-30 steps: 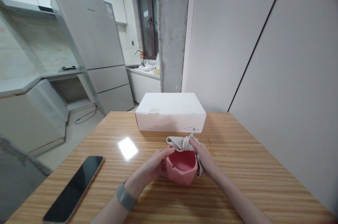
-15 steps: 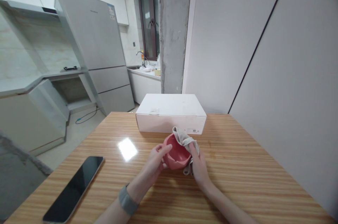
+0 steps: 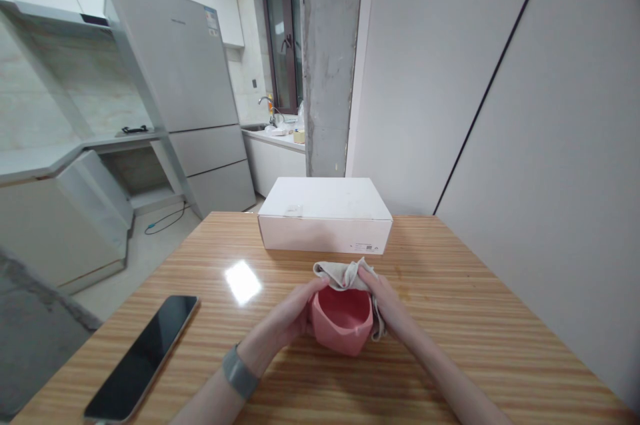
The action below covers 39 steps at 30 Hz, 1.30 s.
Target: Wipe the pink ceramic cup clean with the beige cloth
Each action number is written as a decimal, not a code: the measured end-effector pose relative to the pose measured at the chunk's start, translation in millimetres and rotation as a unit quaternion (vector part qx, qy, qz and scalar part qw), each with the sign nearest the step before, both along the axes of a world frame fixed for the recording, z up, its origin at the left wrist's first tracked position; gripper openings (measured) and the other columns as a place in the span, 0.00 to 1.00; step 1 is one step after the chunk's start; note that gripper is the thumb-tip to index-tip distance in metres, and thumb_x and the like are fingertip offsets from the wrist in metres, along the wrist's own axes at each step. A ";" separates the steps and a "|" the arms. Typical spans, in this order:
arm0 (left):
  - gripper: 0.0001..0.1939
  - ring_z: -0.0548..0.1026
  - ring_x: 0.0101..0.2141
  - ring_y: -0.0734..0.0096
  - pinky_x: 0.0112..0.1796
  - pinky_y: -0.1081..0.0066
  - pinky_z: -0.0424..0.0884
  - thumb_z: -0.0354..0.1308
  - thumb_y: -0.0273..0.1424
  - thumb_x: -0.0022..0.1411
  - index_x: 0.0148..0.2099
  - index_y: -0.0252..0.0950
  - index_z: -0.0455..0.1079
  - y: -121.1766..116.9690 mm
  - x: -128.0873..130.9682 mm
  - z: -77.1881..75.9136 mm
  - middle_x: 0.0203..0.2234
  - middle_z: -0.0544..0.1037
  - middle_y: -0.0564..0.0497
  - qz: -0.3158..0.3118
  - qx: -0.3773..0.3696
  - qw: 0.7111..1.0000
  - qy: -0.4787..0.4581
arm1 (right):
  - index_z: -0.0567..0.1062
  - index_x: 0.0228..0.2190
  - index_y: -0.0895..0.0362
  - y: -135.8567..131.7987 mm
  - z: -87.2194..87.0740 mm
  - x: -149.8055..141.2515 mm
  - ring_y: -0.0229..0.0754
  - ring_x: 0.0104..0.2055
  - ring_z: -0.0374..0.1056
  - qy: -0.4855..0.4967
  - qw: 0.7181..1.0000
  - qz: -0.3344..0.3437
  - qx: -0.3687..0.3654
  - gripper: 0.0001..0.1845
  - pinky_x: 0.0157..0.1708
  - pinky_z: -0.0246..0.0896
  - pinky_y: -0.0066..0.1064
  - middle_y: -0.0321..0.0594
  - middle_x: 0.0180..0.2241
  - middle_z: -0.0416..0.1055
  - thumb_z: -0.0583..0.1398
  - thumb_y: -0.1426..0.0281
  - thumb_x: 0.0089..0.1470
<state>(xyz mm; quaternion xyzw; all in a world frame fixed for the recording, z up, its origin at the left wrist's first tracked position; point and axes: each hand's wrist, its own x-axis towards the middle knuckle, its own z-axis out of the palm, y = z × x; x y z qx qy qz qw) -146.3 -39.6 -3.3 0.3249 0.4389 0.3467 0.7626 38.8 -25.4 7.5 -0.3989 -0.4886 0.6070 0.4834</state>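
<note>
A pink faceted pot (image 3: 343, 330) stands upright on the table, its hollow inside facing up. My left hand (image 3: 287, 313) grips its left side. My right hand (image 3: 390, 298) presses a grey cloth (image 3: 343, 273) against the far rim and right side of the pot. The cloth drapes over the rim and hangs down beside the right wall. My fingers hide parts of the pot's left and right sides.
A white cardboard box (image 3: 325, 217) stands just beyond the pot on the striped wooden table (image 3: 465, 318). A black-screened smartphone (image 3: 141, 358) lies near the left edge. A grey band (image 3: 240, 373) circles my left wrist. Kitchen units stand behind.
The pot has swung from tilted to upright and moved closer to me. The cloth has shifted from the right rim to the far rim, and my right hand has moved up along the pot.
</note>
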 end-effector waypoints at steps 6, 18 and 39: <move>0.24 0.74 0.26 0.70 0.26 0.74 0.69 0.60 0.49 0.52 0.40 0.32 0.75 3.4 4.0 -0.4 0.28 0.79 0.48 0.059 0.038 0.998 0.010 | 0.80 0.34 0.59 -6.6 0.1 -10.2 0.55 0.41 0.73 0.001 0.999 -0.049 0.024 0.27 0.45 0.64 0.41 0.44 0.33 0.79 0.61 0.48 0.47; 0.23 0.75 0.28 0.70 0.28 0.73 0.72 0.58 0.47 0.56 0.44 0.32 0.73 1.5 5.1 5.6 0.33 0.79 0.46 0.046 0.031 0.996 -0.073 | 0.78 0.41 0.55 -6.7 -13.5 -16.6 0.52 0.45 0.71 0.022 0.987 -0.154 0.034 0.25 0.50 0.62 0.40 0.41 0.36 0.79 0.60 0.50 0.49; 0.22 0.76 0.23 0.65 0.26 0.62 0.76 0.59 0.44 0.54 0.41 0.29 0.71 -2.5 3.4 3.1 0.26 0.79 0.45 0.002 0.052 0.996 -0.075 | 0.78 0.38 0.59 1.4 2.7 2.0 0.54 0.43 0.71 -0.021 0.997 -0.067 0.022 0.28 0.46 0.63 0.39 0.43 0.36 0.79 0.61 0.48 0.47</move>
